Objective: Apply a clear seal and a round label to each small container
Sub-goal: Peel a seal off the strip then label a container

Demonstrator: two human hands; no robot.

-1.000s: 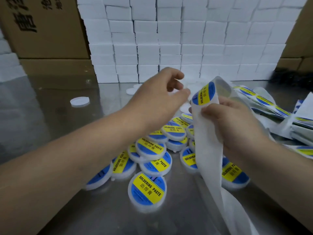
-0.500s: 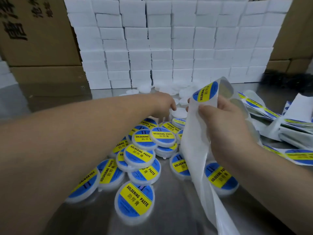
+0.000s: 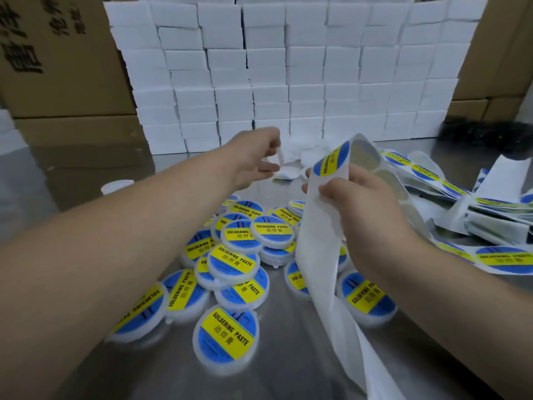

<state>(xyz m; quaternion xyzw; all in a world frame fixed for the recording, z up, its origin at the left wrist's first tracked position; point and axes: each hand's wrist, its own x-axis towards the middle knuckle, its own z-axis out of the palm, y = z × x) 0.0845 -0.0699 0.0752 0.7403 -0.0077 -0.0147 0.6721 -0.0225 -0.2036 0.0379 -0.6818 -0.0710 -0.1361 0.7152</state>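
Reaching toward twelve o'clock, the left hand (image 3: 255, 161) hung with curled fingers over the plain white containers (image 3: 287, 172) at the foot of the box wall (image 3: 288, 67). Something pale sat between thumb and fingers, but blur hid whether it was truly pinched. At about two o'clock from the heap, the right hand (image 3: 366, 203) gripped the backing strip (image 3: 315, 255), thumb and fingers closed round its edges. The strip was folded over so that one round label (image 3: 331, 161) stood proud at the bend. No clear seal could be made out. The likely trouble lay in that label: with its edge lifted and its glue exposed, it could curl back onto the strip or catch a finger. It would probably land crooked or creased if pressed onto a lid one-handed. The long tail of the strip, trailing down to five o'clock across the steel table (image 3: 288, 365), might also drag over the labelled containers (image 3: 239, 255) piled at six o'clock and nudge them. Those were shallow round tubs of milky, slightly translucent plastic with glossy blue-and-yellow faces. The strip looked thin, waxy and limp, the tabletop smooth and dully reflective, the boxes matte and square-edged. More label strips (image 3: 427, 173) lay tangled at three o'clock.
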